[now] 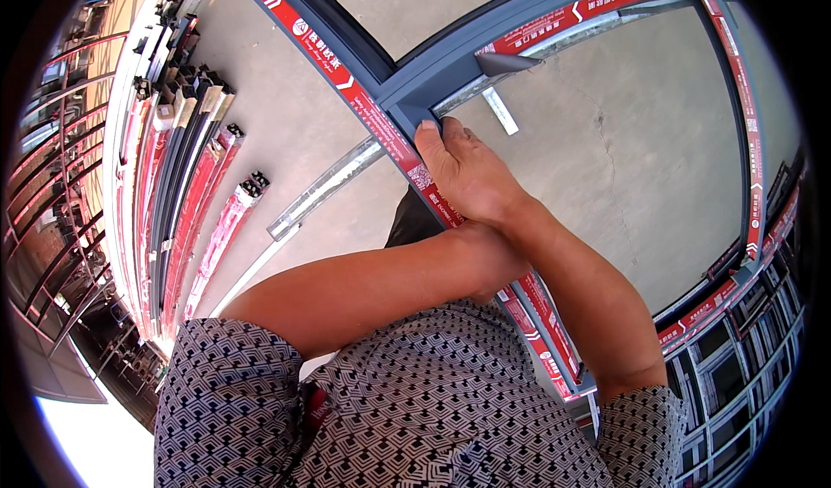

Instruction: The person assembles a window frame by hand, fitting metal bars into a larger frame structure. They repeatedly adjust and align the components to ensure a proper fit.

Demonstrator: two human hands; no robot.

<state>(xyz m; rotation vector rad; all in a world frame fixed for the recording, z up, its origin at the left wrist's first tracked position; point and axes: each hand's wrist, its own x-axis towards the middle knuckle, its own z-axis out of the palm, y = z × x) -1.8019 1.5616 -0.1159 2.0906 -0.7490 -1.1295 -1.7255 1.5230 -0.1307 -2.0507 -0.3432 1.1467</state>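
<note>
A large grey-blue metal window frame [372,112], its faces covered with red printed protective film, stretches across in front of me. My right hand [472,172] is closed on the frame by an inner corner, where a crossbar meets the long bar. Its thumb lies along the bar, and its other fingertips are partly hidden. My left forearm reaches across my body and passes under my right wrist. Only the back edge of my left hand [492,259] shows beside the long bar; its fingers are hidden. A dark grey pointed piece [511,64] sticks out from the crossbar into the opening.
Long profiles [177,185], many wrapped in red film, lie bundled on the concrete floor at left. A separate wrapped bundle [229,233] lies nearer. A silvery strip [325,185] and a short white piece [500,110] are on the floor. Stacked frames [736,384] fill the lower right.
</note>
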